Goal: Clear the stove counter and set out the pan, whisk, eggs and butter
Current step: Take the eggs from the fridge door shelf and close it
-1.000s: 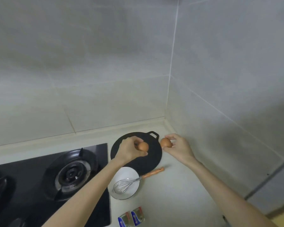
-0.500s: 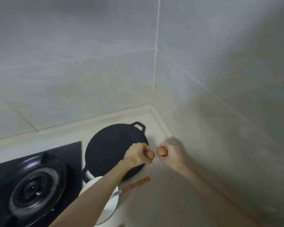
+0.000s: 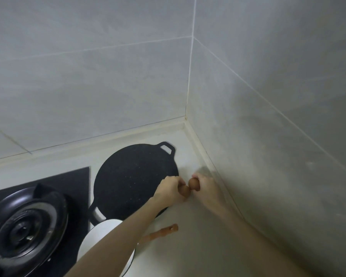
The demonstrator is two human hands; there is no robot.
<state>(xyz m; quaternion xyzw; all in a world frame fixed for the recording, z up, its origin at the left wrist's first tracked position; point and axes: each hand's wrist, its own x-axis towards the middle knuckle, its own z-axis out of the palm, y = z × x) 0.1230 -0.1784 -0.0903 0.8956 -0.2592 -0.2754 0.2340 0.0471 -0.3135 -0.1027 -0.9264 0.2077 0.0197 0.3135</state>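
Two items are in hand, both low in the middle of the frame. The left egg (image 3: 184, 190) is gripped in the curled fingers of the left hand (image 3: 169, 189). The right egg (image 3: 193, 183) is gripped the same way by the right hand (image 3: 207, 188). The eggs are just beside each other, by the right edge of the pan (image 3: 136, 176). Whether either rests on the counter (image 3: 188, 250) cannot be told.

Judged done: the pan lies flat on the counter toward the corner. The whisk (image 3: 162, 233) is below it, its wire end hidden behind the left forearm at the white bowl (image 3: 94, 238).

Judged outstanding: releasing both eggs. No butter is in view. The burner (image 3: 28, 222) at lower left carries nothing.
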